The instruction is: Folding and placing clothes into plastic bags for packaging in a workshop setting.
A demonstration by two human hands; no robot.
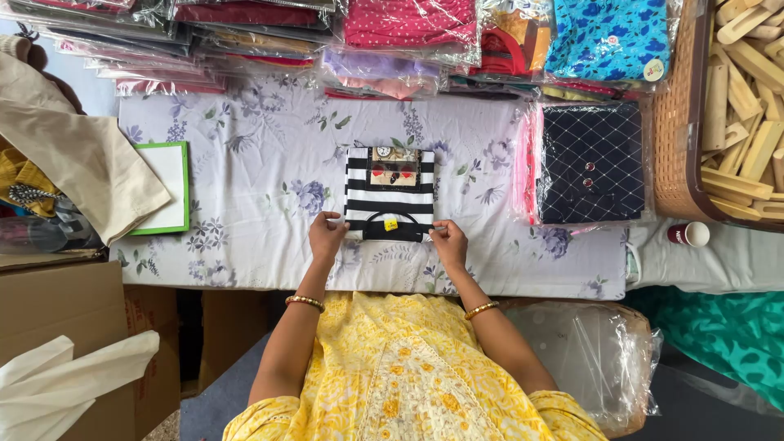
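A folded black-and-white striped garment (389, 189) lies flat on the floral sheet (261, 163), with a patterned patch at its far end and a black collar at the near end. My left hand (327, 234) pinches its near left corner. My right hand (448, 241) pinches its near right corner. Both wrists wear gold bangles.
Stacks of bagged garments (408, 33) line the far edge. A dark quilted garment in a clear bag (590, 162) lies to the right. A basket of wooden pieces (739, 106) and a small cup (690, 234) stand far right. A green-edged white board (167, 184) and cardboard boxes (65, 327) are on the left.
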